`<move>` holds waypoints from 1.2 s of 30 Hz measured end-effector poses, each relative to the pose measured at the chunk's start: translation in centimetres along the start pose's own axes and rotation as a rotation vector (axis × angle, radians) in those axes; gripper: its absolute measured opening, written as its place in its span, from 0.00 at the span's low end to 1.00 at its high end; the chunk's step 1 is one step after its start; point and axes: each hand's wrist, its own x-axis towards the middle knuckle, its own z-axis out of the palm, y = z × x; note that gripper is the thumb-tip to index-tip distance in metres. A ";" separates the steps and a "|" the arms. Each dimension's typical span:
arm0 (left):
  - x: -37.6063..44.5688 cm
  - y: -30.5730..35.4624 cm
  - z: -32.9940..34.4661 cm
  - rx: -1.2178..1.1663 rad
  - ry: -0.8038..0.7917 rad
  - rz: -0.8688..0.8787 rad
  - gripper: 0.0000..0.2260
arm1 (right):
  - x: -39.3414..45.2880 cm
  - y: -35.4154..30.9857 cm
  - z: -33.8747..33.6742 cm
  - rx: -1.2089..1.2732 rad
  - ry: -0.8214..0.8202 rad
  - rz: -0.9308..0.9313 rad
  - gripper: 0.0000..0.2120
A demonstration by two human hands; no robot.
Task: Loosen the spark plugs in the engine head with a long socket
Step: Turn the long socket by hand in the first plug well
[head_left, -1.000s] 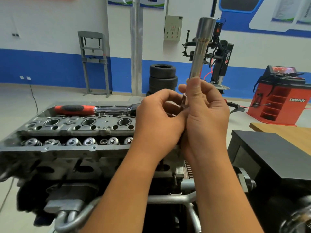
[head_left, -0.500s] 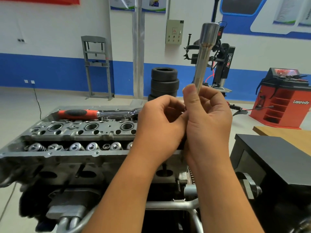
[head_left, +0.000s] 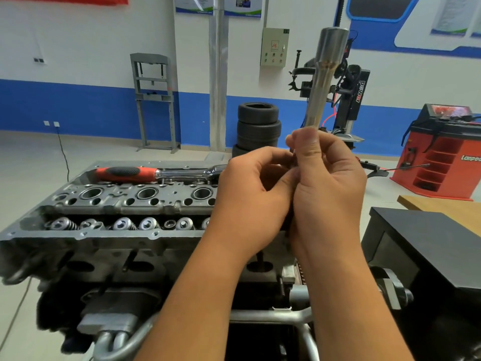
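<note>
A long silver socket [head_left: 324,79] stands upright in front of me, its wide end at the top. My right hand [head_left: 329,178] grips its lower end, thumb along the shaft. My left hand [head_left: 253,194] is curled against the right one at the socket's base; what its fingers pinch is hidden. Below lies the grey engine head [head_left: 125,204] with three open spark plug wells in a row and valve springs along its near side. A ratchet with a red and black handle [head_left: 156,174] lies across the head's far edge.
A black cabinet [head_left: 426,238] and a wooden tabletop [head_left: 442,207] stand to the right. Behind are stacked tyres [head_left: 259,126], a tyre changer [head_left: 346,100], a red wheel balancer [head_left: 442,152], a grey press frame [head_left: 153,100] and a metal pillar [head_left: 217,74].
Both hands and the socket stay together in the same pose. The view has tilted up slightly, so everything sits lower in the frame.
</note>
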 end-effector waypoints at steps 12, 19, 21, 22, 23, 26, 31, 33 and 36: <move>-0.1 0.1 0.5 -0.012 0.041 -0.003 0.08 | 0.1 0.1 0.1 -0.021 -0.014 0.018 0.15; 0.1 0.0 0.4 -0.044 0.050 -0.071 0.05 | 0.3 -0.1 -0.1 0.064 -0.045 0.087 0.12; 0.0 0.2 0.5 -0.010 0.071 -0.067 0.04 | 0.3 -0.1 -0.3 0.089 -0.034 0.081 0.13; 0.1 0.2 0.6 -0.002 0.050 -0.063 0.04 | 0.3 -0.1 -0.3 0.095 -0.028 0.078 0.13; 0.1 0.2 0.5 -0.007 0.002 -0.063 0.04 | 0.3 -0.1 -0.3 0.098 -0.027 0.079 0.13; 0.2 0.3 0.2 -0.052 -0.127 -0.082 0.09 | 0.4 -0.2 -0.3 0.065 -0.023 0.108 0.16; 0.2 0.4 -0.2 -0.087 -0.044 -0.133 0.07 | 0.1 -0.5 -0.2 0.088 -0.060 0.136 0.14; 0.4 0.0 0.1 -0.050 0.003 -0.122 0.07 | 0.0 -0.4 -0.4 0.085 -0.076 0.115 0.13; 0.5 0.1 0.2 -0.080 -0.028 -0.095 0.07 | 0.1 -0.3 -0.6 0.082 -0.076 0.101 0.11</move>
